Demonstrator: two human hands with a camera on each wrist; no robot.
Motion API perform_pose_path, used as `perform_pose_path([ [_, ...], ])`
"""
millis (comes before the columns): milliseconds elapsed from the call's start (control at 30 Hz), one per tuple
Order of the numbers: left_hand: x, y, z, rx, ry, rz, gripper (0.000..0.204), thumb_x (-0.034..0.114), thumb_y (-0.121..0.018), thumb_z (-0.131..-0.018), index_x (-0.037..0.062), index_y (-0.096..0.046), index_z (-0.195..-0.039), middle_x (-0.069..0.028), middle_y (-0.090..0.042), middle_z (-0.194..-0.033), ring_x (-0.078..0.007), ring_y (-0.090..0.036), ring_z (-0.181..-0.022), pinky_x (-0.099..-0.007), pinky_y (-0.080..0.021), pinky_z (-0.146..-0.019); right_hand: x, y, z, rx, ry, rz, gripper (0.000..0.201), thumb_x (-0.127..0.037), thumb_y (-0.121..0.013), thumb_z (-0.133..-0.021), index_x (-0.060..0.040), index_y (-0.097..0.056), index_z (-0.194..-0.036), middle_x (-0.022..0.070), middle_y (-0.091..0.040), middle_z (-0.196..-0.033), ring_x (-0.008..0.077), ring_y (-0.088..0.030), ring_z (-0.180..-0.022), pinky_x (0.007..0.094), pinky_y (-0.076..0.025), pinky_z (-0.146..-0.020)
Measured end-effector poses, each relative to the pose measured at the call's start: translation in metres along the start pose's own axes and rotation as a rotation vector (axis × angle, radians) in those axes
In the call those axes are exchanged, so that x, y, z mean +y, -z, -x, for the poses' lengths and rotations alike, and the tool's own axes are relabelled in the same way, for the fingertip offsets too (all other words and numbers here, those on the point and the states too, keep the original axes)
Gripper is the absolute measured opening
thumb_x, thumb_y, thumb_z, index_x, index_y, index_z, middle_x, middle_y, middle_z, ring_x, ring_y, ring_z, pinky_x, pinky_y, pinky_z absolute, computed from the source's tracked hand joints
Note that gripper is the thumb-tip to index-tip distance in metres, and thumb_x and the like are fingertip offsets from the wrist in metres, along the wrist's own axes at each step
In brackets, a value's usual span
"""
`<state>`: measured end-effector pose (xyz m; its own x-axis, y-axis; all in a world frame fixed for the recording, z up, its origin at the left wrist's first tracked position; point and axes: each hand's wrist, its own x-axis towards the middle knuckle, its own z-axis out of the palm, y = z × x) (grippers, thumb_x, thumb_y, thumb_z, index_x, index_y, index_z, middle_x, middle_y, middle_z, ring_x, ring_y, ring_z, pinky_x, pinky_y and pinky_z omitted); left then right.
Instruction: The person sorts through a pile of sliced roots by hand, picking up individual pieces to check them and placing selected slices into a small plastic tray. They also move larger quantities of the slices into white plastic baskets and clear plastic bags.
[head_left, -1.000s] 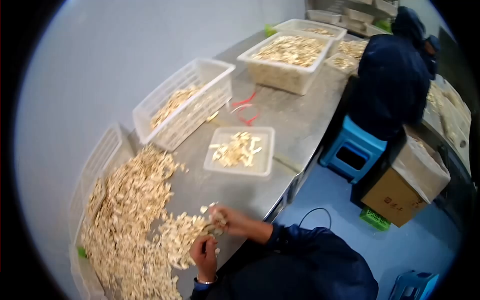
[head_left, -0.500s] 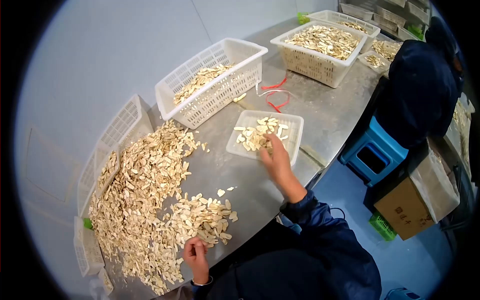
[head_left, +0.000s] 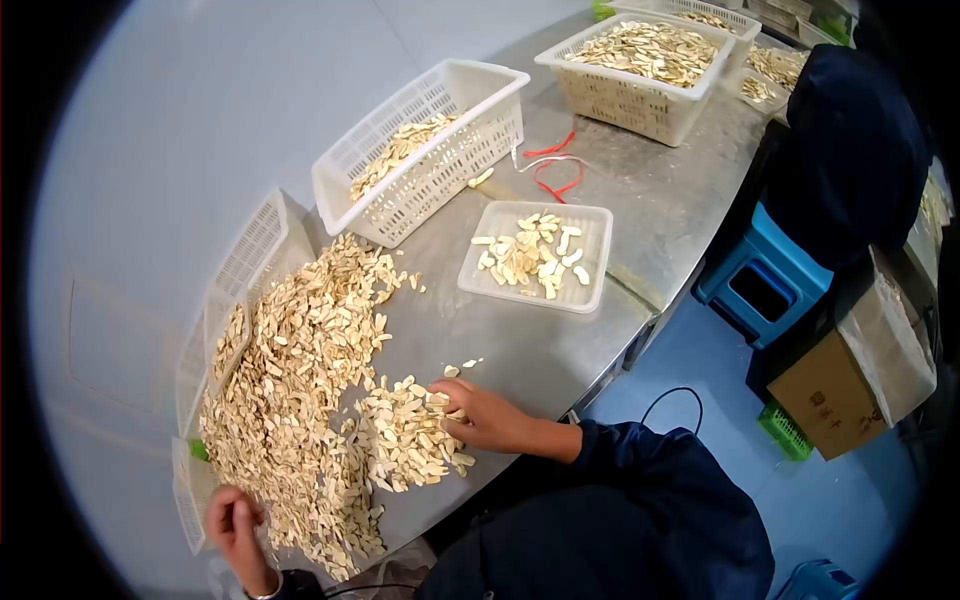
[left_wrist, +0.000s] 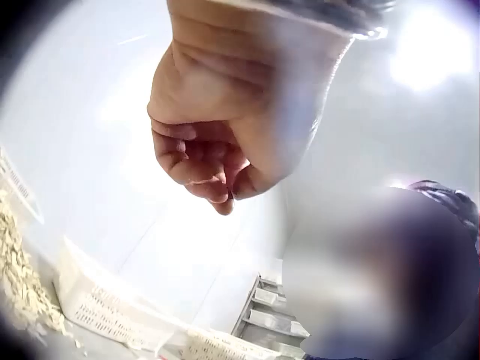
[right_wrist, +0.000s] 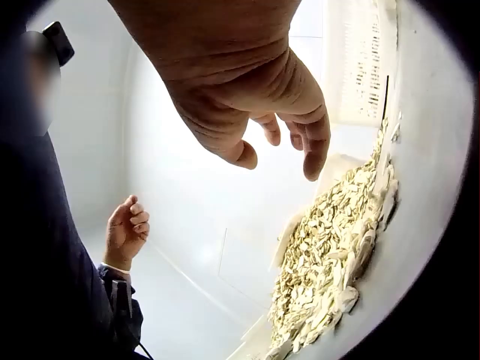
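Note:
A broad pile of pale dried slices [head_left: 310,390] covers the metal table at the left. On its near right side lies a smaller heap of slices [head_left: 412,440]. My right hand [head_left: 492,420] reaches over this heap's right edge. In the right wrist view its fingers [right_wrist: 318,146] are bent and spread apart, with nothing between them. My left hand [head_left: 236,530] hovers at the pile's near left edge. The left wrist view shows its fingers curled in and the thumb against the fingertips; no slice shows in it.
A shallow white tray [head_left: 600,275] with some slices stands beyond the right hand. Slotted white baskets [head_left: 440,165] line the wall side, and a fuller basket [head_left: 640,110] stands farther back. A red and white cord [head_left: 560,188] lies between. At right are another person, a blue stool [head_left: 765,275] and a carton [head_left: 830,405].
My right hand went from the near heap to the tray, then came back to the heap. My left hand moved from the near heap leftward to the pile's far left side.

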<state>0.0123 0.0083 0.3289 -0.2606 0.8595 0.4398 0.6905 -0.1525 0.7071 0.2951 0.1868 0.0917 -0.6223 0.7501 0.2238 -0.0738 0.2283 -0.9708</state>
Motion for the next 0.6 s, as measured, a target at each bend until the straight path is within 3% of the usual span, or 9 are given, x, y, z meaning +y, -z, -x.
perform_pose_path([
  [167, 0.041, 0.05, -0.039, -0.095, -0.275, -0.079, 0.018, 0.017, -0.05, -0.103, 0.0041, -0.054, -0.091, 0.0007, -0.04, -0.071, -0.007, -0.034, -0.062, -0.0228, -0.026, -0.056, 0.009, -0.006, -0.005, -0.013, 0.017, -0.101, 0.055, -0.017, -0.058, -0.094, -0.0036, -0.04, -0.145, 0.0189, -0.048, -0.143, 0.0274, -0.066, -0.103, 0.0373, -0.053, -0.088],
  [233, 0.051, 0.052, -0.065, -0.074, -0.323, -0.11, 0.022, 0.02, -0.049, -0.105, 0.0053, -0.054, -0.09, 0.002, -0.038, -0.071, -0.0065, -0.033, -0.061, -0.0232, -0.026, -0.056, 0.018, -0.019, -0.013, -0.016, 0.055, -0.126, 0.056, -0.015, -0.058, -0.094, -0.0042, -0.04, -0.146, 0.0177, -0.05, -0.142, 0.0236, -0.066, -0.1, 0.0349, -0.052, -0.086],
  [267, 0.033, 0.06, -0.084, 0.051, -0.255, -0.123, 0.023, 0.022, -0.048, -0.106, 0.0061, -0.054, -0.091, 0.0031, -0.037, -0.071, -0.006, -0.032, -0.06, -0.0235, -0.026, -0.055, 0.019, -0.03, -0.018, -0.074, 0.048, -0.164, 0.055, -0.012, -0.059, -0.095, -0.0074, -0.041, -0.147, 0.0159, -0.051, -0.141, 0.0229, -0.064, -0.097, 0.0345, -0.052, -0.084],
  [300, 0.034, 0.047, -0.102, 0.12, -0.25, -0.114, 0.022, 0.022, -0.048, -0.107, 0.0068, -0.055, -0.092, 0.0036, -0.036, -0.072, -0.0056, -0.031, -0.059, -0.0232, -0.026, -0.055, 0.023, -0.048, -0.02, -0.084, 0.136, -0.156, 0.058, -0.01, -0.061, -0.094, -0.0082, -0.04, -0.148, 0.0155, -0.045, -0.147, 0.0249, -0.062, -0.109, 0.0358, -0.051, -0.091],
  [367, 0.07, 0.016, -0.129, 0.023, -0.272, -0.3, 0.019, 0.018, -0.049, -0.104, 0.0026, -0.056, -0.095, -0.0005, -0.043, -0.07, -0.0078, -0.037, -0.061, -0.0236, -0.028, -0.057, 0.001, -0.069, -0.016, -0.183, 0.208, -0.233, 0.061, -0.008, -0.064, -0.093, -0.0093, -0.039, -0.148, 0.0165, -0.036, -0.156, 0.0302, -0.053, -0.129, 0.0395, -0.047, -0.103],
  [433, 0.055, -0.03, -0.166, 0.031, -0.32, 0.003, 0.016, 0.017, -0.051, -0.104, 0.0019, -0.058, -0.105, -0.0002, -0.047, -0.074, -0.0072, -0.04, -0.063, -0.0221, -0.03, -0.058, -0.025, -0.087, -0.013, -0.391, 0.351, -0.189, 0.061, -0.014, -0.061, -0.093, -0.0096, -0.037, -0.149, 0.0184, -0.028, -0.16, 0.0335, -0.035, -0.144, 0.0452, -0.039, -0.111],
  [467, 0.053, -0.046, -0.18, -0.02, -0.324, 0.097, 0.017, 0.015, -0.054, -0.103, 0.0021, -0.059, -0.112, 0.0001, -0.051, -0.078, -0.0068, -0.043, -0.065, -0.021, -0.033, -0.06, -0.053, -0.097, 0.0, -0.248, 0.494, -0.202, 0.047, -0.022, -0.062, -0.089, -0.0143, -0.056, -0.136, 0.017, -0.052, -0.145, 0.0316, -0.052, -0.132, 0.0457, -0.046, -0.102],
  [533, 0.059, -0.076, -0.202, -0.16, -0.317, 0.221, 0.02, 0.014, -0.057, -0.101, 0.0027, -0.061, -0.117, 0.0004, -0.056, -0.084, -0.006, -0.047, -0.066, -0.0197, -0.036, -0.06, -0.095, -0.101, 0.008, -0.533, 0.278, -0.081, 0.068, -0.041, -0.059, -0.096, -0.0113, -0.034, -0.151, 0.0173, -0.047, -0.149, 0.0283, -0.057, -0.12, 0.0489, -0.046, -0.101],
  [600, 0.074, -0.109, -0.205, -0.273, -0.314, 0.281, 0.018, 0.016, -0.058, -0.101, 0.0038, -0.062, -0.113, 0.0015, -0.056, -0.084, -0.0043, -0.046, -0.064, -0.0191, -0.037, -0.058, -0.1, -0.108, 0.011, -0.639, 0.27, -0.03, 0.066, -0.041, -0.059, -0.096, -0.0112, -0.036, -0.15, 0.0174, -0.047, -0.148, 0.0285, -0.057, -0.119, 0.0489, -0.046, -0.1],
])
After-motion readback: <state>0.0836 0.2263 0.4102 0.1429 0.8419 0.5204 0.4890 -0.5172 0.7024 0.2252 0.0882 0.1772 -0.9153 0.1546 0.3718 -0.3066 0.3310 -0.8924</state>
